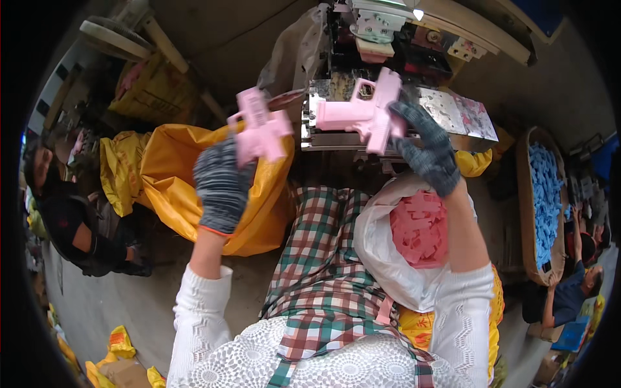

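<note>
My left hand (223,184), in a dark grey striped knit glove, is closed around a pink toy pistol (260,126) above an open yellow sack (169,165). My right hand (428,149), gloved alike, grips a second pink toy pistol (372,115) by its long upper part. This one lies across the front of a metal machine bed (446,108), its handle pointing left. Below my right forearm stands a white sack (374,258) with many small pink plastic pieces (419,226) inside. Part of each grip is hidden by the gloves.
Machine parts (378,26) hang over the metal bed at the top. Right of me is a long basket (522,194) of blue pieces (544,194). One person (84,220) sits at the left, another (576,291) is at the right. A fan (113,39) stands upper left.
</note>
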Tool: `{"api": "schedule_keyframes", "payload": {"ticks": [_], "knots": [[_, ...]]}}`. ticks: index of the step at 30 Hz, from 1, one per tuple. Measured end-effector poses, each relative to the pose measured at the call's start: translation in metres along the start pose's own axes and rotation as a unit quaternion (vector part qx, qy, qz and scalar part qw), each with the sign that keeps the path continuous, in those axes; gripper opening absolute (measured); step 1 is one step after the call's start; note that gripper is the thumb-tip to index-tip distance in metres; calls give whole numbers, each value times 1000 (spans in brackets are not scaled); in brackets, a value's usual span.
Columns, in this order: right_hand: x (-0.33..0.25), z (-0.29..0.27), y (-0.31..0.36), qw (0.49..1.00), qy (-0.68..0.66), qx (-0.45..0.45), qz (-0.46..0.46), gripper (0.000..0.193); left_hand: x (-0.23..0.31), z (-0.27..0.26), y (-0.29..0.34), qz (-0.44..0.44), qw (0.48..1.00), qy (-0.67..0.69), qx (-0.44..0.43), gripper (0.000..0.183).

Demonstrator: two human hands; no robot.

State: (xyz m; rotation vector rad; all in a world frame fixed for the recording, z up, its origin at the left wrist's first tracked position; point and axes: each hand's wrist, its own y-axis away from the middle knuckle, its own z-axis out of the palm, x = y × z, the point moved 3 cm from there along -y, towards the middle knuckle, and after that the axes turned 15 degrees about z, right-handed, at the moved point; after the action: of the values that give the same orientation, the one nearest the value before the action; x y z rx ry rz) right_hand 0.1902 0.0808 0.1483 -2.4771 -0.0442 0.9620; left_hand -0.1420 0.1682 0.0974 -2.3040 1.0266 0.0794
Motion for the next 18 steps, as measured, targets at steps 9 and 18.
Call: {"api": "schedule_keyframes", "payload": {"ticks": [9, 18], "knots": [[15, -10, -9, 997, -40, -8, 63, 33, -24, 10, 35, -41, 985, 68, -151, 68], [272, 47, 304, 797, 284, -206, 492, 59, 65, 22, 8, 81, 905, 392, -145, 44]]}}
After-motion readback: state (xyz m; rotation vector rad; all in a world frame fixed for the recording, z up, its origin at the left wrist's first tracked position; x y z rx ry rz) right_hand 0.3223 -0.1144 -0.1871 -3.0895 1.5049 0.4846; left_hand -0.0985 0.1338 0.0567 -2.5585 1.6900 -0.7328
